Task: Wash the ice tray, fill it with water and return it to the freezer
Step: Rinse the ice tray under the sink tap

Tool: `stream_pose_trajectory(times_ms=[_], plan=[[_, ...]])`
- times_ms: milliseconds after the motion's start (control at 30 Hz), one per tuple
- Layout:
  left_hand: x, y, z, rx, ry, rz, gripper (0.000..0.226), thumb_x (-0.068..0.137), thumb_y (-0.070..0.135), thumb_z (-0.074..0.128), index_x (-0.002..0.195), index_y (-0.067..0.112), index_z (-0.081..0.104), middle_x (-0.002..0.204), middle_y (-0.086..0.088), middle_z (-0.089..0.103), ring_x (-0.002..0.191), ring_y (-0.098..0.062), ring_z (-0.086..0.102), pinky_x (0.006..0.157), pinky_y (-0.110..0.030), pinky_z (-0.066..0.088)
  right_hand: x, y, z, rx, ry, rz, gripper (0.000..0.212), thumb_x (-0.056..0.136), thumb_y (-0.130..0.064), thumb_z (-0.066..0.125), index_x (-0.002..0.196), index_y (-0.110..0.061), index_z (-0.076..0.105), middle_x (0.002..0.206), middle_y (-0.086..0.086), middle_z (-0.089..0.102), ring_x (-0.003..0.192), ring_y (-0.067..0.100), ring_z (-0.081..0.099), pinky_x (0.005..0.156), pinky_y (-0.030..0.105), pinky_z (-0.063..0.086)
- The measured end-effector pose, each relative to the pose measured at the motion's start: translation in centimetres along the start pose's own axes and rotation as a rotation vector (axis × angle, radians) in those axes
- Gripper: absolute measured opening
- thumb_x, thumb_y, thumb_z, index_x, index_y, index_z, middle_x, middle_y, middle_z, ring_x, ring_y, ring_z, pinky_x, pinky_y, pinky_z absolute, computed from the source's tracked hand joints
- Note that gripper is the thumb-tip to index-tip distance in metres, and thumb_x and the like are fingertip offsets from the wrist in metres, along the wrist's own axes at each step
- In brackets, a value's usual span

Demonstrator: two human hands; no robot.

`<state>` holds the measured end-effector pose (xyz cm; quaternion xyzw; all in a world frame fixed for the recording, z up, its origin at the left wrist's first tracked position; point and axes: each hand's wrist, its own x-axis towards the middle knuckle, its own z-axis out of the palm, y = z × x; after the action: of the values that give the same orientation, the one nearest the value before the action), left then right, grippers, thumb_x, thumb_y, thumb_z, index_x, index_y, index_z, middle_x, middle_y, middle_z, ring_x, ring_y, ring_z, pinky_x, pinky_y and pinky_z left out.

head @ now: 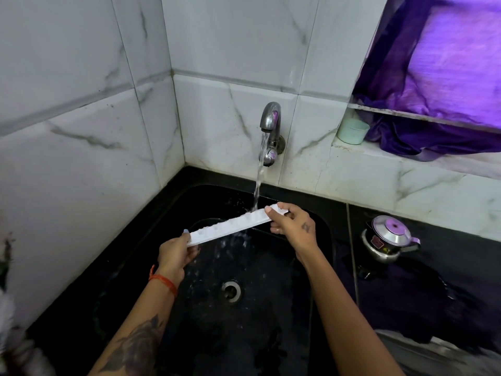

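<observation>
Black sink (322, 232) under running tap (269, 123) | white ice tray (233, 226) tilted — left hand (174, 253) grips seven-o'clock end | right hand (292, 226) pinches one-o'clock end

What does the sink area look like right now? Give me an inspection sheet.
Surface: black sink set in a black counter, wet, drain open.
Job's things: white ice tray held tilted over the basin, under the running tap; water spills off it.
Clutter: steel kettle on the counter at right; pale green cup on the window ledge.
Grippers: left hand grips the tray's near end, right hand its far end.
Cables: nothing seen.
Surroundings: marble-look wall tiles; purple curtain at the window.
</observation>
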<state>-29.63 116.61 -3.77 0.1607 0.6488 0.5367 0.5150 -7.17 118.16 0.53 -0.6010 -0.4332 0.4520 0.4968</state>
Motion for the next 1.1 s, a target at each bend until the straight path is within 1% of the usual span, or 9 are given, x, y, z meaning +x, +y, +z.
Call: stream_pose_trajectory(times_ms=[100, 167, 300, 400, 567, 667, 800, 967, 1100], plan=[[0.2, 0.1, -0.2, 0.041, 0.015, 0.013, 0.019, 0.093, 0.022, 0.056, 0.078, 0.012, 0.059, 0.072, -0.005, 0.058, 0.063, -0.014, 0.055, 0.055, -0.022, 0.050, 0.2, 0.0, -1.1, -0.103, -0.135, 0.041, 0.043, 0.071, -0.019, 0.082, 0.111, -0.013, 0.066, 0.093, 0.005, 0.072, 0.087, 0.019, 0.070, 0.084, 0.033, 0.057], [0.3, 0.4, -0.1, 0.044, 0.023, 0.036, 0.020, 0.094, 0.026, 0.055, 0.079, 0.012, 0.058, 0.073, -0.005, 0.058, 0.065, -0.014, 0.055, 0.062, -0.025, 0.049, 0.4, 0.5, -1.7, -0.121, -0.185, 0.049, 0.045, 0.072, -0.013, 0.081, 0.114, -0.008, 0.066, 0.087, 0.006, 0.071, 0.082, 0.019, 0.070, 0.078, 0.031, 0.058], [-0.2, 1.4, 0.8, 0.109, 0.009, 0.104, 0.031, 0.096, 0.034, 0.047, 0.077, 0.011, 0.056, 0.066, -0.005, 0.052, 0.059, -0.014, 0.049, 0.057, -0.025, 0.042, 0.6, 1.2, -2.2, -0.281, 0.046, 0.014, 0.030, 0.071, -0.040, 0.079, 0.093, -0.019, 0.072, 0.083, 0.000, 0.067, 0.077, 0.013, 0.062, 0.066, 0.024, 0.047], [-0.6, 1.8, 1.6, 0.174, -0.047, 0.129, 0.033, 0.098, 0.030, 0.042, 0.079, 0.010, 0.059, 0.066, -0.002, 0.053, 0.060, -0.015, 0.050, 0.056, -0.027, 0.040, 0.7, 1.5, -2.1, -0.302, 0.121, -0.038, 0.036, 0.076, -0.045, 0.073, 0.069, -0.012, 0.060, 0.063, 0.000, 0.047, 0.059, 0.013, 0.044, 0.054, 0.026, 0.032], [-0.8, 2.1, 2.4, 0.306, -0.075, 0.154, 0.024, 0.088, 0.005, 0.046, 0.069, 0.014, 0.059, 0.072, -0.004, 0.059, 0.066, -0.019, 0.054, 0.056, -0.027, 0.040, 1.0, 1.2, -2.9, -0.369, 0.273, 0.028, 0.045, 0.084, -0.050, 0.062, 0.075, -0.007, 0.055, 0.063, -0.001, 0.046, 0.058, 0.013, 0.042, 0.050, 0.028, 0.029], [-0.6, 2.2, 2.9, 0.367, -0.112, 0.142, 0.020, 0.092, 0.011, 0.046, 0.088, 0.016, 0.066, 0.094, -0.007, 0.066, 0.089, -0.027, 0.062, 0.075, -0.034, 0.050, 1.4, 1.3, -3.9, -0.416, 0.301, 0.099, 0.046, 0.085, -0.053, 0.059, 0.067, -0.011, 0.052, 0.063, 0.000, 0.047, 0.058, 0.015, 0.044, 0.050, 0.026, 0.030], [-1.2, 2.2, 4.5, 0.313, -0.249, 0.079, 0.023, 0.099, 0.013, 0.039, 0.115, 0.016, 0.055, 0.105, -0.009, 0.061, 0.089, -0.024, 0.058, 0.064, -0.035, 0.049, 1.7, 1.7, -5.1, -0.375, 0.357, 0.183, 0.054, 0.084, -0.053, 0.060, 0.056, -0.016, 0.034, 0.056, 0.000, 0.038, 0.050, 0.016, 0.036, 0.047, 0.025, 0.025], [-1.0, 1.5, 6.0, 0.308, -0.289, 0.073, 0.029, 0.100, 0.008, 0.036, 0.124, 0.004, 0.051, 0.117, -0.015, 0.059, 0.094, -0.024, 0.057, 0.059, -0.030, 0.049, 2.0, 2.3, -6.9, -0.235, 0.376, 0.246, 0.049, 0.080, -0.049, 0.068, 0.058, -0.008, 0.050, 0.058, 0.005, 0.045, 0.058, 0.022, 0.045, 0.056, 0.027, 0.034], [-1.4, 0.8, 7.1, 0.301, -0.326, 0.041, 0.029, 0.100, 0.006, 0.036, 0.125, 0.002, 0.049, 0.121, -0.017, 0.057, 0.094, -0.023, 0.057, 0.059, -0.029, 0.051, 2.4, 2.9, -8.3, -0.147, 0.385, 0.250, 0.044, 0.081, -0.035, 0.071, 0.080, 0.009, 0.064, 0.086, 0.026, 0.066, 0.072, 0.027, 0.061, 0.075, 0.039, 0.054]])
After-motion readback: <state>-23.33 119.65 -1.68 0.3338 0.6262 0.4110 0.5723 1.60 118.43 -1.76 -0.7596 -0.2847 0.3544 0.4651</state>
